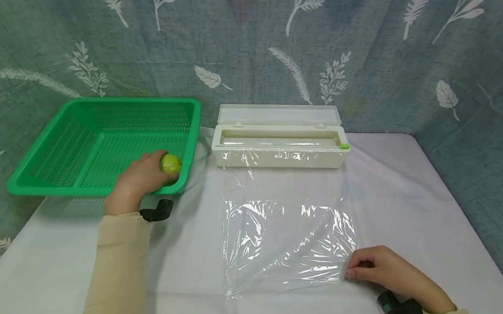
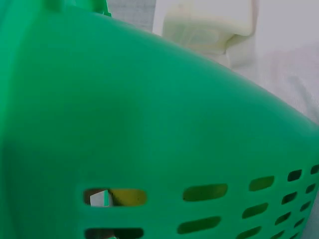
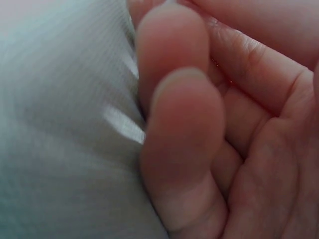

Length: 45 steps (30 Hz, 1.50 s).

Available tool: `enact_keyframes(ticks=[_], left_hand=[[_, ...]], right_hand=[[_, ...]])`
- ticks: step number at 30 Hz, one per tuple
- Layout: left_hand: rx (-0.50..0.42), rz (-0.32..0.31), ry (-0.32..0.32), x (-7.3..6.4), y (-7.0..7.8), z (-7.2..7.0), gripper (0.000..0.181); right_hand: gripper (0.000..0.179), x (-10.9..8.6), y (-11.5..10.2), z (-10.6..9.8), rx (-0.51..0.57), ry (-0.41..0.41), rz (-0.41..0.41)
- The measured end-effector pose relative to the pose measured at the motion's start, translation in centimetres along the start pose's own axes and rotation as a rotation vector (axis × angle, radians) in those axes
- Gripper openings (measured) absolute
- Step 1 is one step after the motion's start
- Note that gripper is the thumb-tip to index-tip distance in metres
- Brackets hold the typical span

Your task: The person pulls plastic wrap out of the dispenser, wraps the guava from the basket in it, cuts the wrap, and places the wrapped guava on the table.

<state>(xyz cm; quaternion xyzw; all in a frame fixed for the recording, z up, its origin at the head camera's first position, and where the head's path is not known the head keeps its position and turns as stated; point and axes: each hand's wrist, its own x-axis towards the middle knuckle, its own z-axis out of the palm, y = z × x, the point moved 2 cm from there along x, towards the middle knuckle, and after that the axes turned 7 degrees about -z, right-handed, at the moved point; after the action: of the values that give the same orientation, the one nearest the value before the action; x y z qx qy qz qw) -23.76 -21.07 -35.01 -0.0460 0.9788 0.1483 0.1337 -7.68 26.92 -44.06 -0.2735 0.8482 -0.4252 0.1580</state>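
Inside the front right corner of a green plastic basket (image 1: 96, 193), my left hand (image 1: 143, 173) grips a round yellow-green fruit (image 1: 170, 164). Part of the fruit is hidden by the hand. In the left wrist view the basket wall (image 2: 149, 109) fills most of the picture, with a bit of yellow behind one slot. My right hand (image 1: 381, 268) pinches the right edge of a sheet of clear cling film (image 1: 287, 243) near its front corner. In the right wrist view the curled fingers (image 3: 182, 124) are right at the film, which shows shiny creases.
A cream cling film dispenser (image 1: 281, 159) stands at the back middle with its lid (image 1: 278, 114) raised and a green slider (image 1: 344, 146) at its right end. Film runs from it down toward the front. A white cloth (image 1: 406, 192) covers the table; a leaf-patterned curtain (image 1: 248, 49) hangs behind.
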Motion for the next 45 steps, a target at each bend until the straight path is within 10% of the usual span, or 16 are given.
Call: enact_keyframes(ticks=[45], left_hand=[[-0.048,0.067,0.008,0.6,-1.3,0.2,0.080]], right_hand=[[0.009,0.0,0.2,0.3,0.049,-0.004,0.057]])
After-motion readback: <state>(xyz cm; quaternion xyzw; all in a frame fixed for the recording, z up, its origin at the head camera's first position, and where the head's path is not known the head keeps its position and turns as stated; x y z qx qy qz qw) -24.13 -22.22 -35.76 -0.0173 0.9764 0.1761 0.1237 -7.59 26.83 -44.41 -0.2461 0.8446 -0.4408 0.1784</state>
